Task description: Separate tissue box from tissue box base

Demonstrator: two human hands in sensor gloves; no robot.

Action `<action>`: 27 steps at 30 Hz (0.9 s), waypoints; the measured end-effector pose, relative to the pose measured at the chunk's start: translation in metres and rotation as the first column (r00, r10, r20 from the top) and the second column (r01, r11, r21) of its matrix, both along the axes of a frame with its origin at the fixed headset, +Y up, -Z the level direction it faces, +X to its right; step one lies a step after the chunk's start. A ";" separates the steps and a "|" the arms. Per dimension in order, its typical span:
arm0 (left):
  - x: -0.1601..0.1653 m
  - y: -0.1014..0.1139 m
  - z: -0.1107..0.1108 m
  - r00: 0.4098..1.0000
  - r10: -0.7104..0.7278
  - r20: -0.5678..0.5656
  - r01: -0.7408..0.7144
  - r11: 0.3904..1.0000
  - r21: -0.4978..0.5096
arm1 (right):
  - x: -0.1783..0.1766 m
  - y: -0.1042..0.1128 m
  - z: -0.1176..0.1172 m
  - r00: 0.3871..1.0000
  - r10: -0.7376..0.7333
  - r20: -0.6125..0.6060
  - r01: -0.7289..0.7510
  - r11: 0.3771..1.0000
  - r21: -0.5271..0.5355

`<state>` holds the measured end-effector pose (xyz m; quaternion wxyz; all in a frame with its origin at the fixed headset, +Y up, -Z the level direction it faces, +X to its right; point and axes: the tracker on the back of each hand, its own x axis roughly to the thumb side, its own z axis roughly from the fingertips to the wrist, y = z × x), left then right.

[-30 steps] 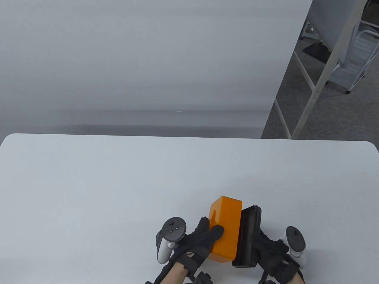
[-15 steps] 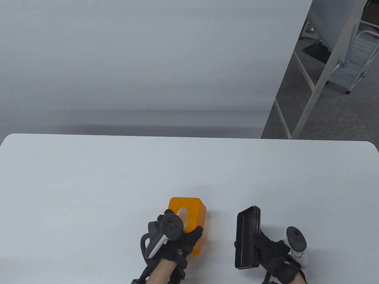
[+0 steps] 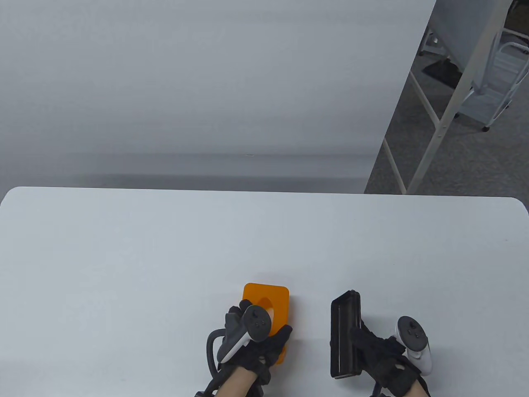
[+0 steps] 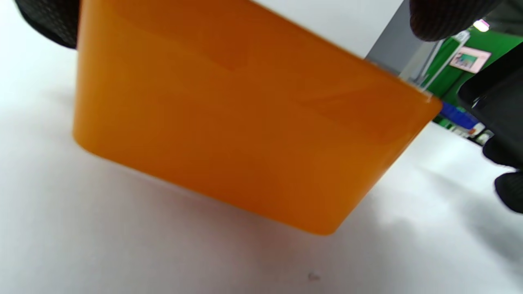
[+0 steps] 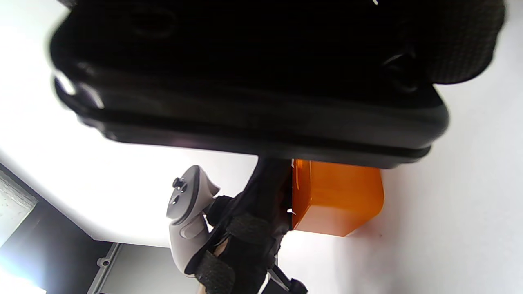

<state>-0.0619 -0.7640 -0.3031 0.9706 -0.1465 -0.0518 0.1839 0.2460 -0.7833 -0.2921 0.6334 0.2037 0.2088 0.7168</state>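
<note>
- Orange tissue box (image 3: pixel 270 304): near the front edge of the white table (image 3: pixel 165 248), oval dispensing slot facing up. In the left wrist view its lower edge looks tilted against the tabletop; whether it is fully seated or a little clear of the surface cannot be determined.
- Left hand (image 3: pixel 256 343): gloved fingers wrapped over the near end of the tissue box, gripping it from above. The tracker on the back of the hand hides part of the hold.
- Black tissue box base (image 3: pixel 345 335): a shallow tray, standing on its long edge with the open side facing left, to the right of the box and well apart from it.
- Right hand (image 3: pixel 384 355): holds the base from its right side, fingers curled against the outer face. The right wrist view shows glove fabric pressed against the dark shell; the exact finger layout is not visible.
- Progress, as judged: the separation itself appears done, since bare table shows between the two parts with no contact.
- Outstanding, as judged: setting both parts down at rest and releasing each hand.
</note>
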 end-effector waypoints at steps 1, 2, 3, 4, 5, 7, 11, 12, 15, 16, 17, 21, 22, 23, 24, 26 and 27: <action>-0.001 0.005 0.000 1.000 -0.004 0.011 0.003 0.999 0.038 | 0.000 0.000 0.000 1.000 0.004 0.000 -0.004 1.000 0.000; -0.003 0.012 0.001 1.000 0.001 0.026 -0.004 0.997 0.079 | 0.001 0.001 0.000 1.000 0.007 0.000 -0.007 1.000 0.002; -0.005 0.020 0.002 0.998 0.026 0.063 -0.033 0.993 0.114 | 0.001 0.002 0.000 1.000 0.013 -0.002 -0.013 1.000 0.003; -0.006 0.028 0.003 0.992 0.066 0.108 -0.081 0.988 0.135 | 0.002 0.003 -0.001 1.000 0.015 -0.004 -0.015 1.000 0.008; -0.007 0.034 0.004 0.989 0.082 0.125 -0.100 0.986 0.137 | 0.003 0.003 -0.002 1.000 0.015 -0.006 -0.015 1.000 0.010; -0.017 0.046 0.006 0.990 0.030 0.138 -0.052 0.986 0.160 | 0.004 0.001 -0.003 1.000 0.004 0.007 -0.004 1.000 0.003; -0.049 0.048 0.005 0.976 -0.096 0.197 0.031 0.950 0.311 | 0.002 -0.001 -0.003 1.000 0.013 0.013 -0.013 1.000 -0.010; -0.060 0.044 0.005 0.973 -0.136 0.185 0.068 0.940 0.335 | 0.001 -0.001 -0.004 0.999 0.018 0.027 -0.018 1.000 -0.010; -0.079 0.031 0.011 0.975 -0.139 0.175 0.077 0.943 0.324 | 0.001 0.000 -0.007 0.999 0.018 0.050 -0.018 1.000 -0.009; -0.084 0.027 0.011 0.975 -0.122 0.184 0.065 0.956 0.286 | 0.002 0.000 -0.009 0.998 0.006 0.065 -0.005 1.000 -0.015; -0.088 0.026 0.012 0.980 -0.108 0.168 0.060 0.962 0.268 | 0.002 0.000 -0.011 0.997 -0.003 0.082 0.005 1.000 -0.015; -0.091 0.028 0.013 0.984 -0.054 0.167 0.006 0.961 0.276 | -0.001 -0.001 -0.021 0.993 0.012 0.118 -0.008 0.999 -0.035; -0.090 0.028 0.013 0.984 -0.052 0.172 0.003 0.961 0.275 | -0.002 -0.001 -0.023 0.991 0.025 0.133 -0.020 0.999 -0.038; -0.088 0.027 0.013 0.982 -0.052 0.181 0.000 0.962 0.272 | -0.004 -0.001 -0.024 0.984 0.037 0.176 -0.030 0.999 -0.043; -0.087 0.026 0.013 0.981 -0.053 0.185 0.001 0.963 0.268 | -0.005 -0.001 -0.025 0.978 0.043 0.202 -0.034 0.998 -0.043; -0.085 0.024 0.013 0.980 -0.061 0.191 0.010 0.965 0.260 | -0.007 -0.002 -0.028 0.969 0.092 0.229 -0.081 0.995 -0.055; -0.085 0.023 0.013 0.980 -0.061 0.192 0.009 0.966 0.259 | -0.008 -0.002 -0.029 0.966 0.113 0.232 -0.102 0.993 -0.059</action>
